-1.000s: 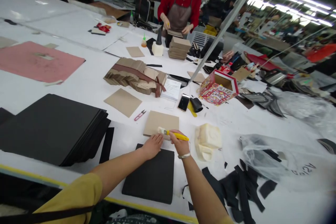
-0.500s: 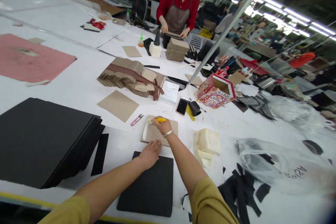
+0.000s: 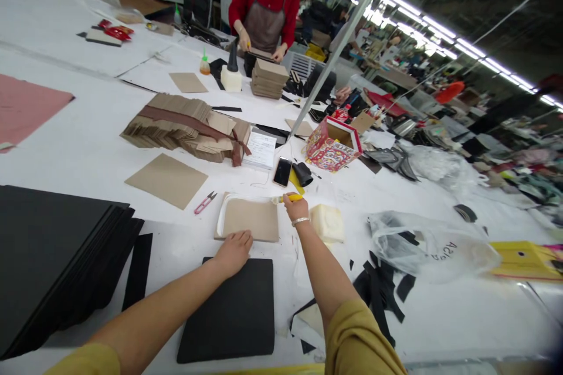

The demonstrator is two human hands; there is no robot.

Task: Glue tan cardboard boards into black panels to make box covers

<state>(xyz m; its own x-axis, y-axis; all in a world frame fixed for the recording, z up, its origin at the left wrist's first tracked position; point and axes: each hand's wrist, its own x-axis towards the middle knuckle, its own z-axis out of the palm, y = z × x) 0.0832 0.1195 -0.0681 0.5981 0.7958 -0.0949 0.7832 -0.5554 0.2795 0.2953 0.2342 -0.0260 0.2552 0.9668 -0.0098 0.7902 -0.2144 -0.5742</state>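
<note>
A tan rectangular board [image 3: 253,220] lies flat on the white counter [image 3: 171,240], at twelve o'clock of a black square panel [image 3: 229,310], its long axis apparently nine to three o'clock; the left hand [image 3: 234,252] rests on its near edge, fingers extended and gripping nothing, presumably to steady it. The right hand [image 3: 297,209] has its fingers closed around a yellow-handled, pale-bristled brush [image 3: 279,200] at the board's one o'clock corner, bristles toward nine, handle toward three, presumably to follow the far edge.
</note>
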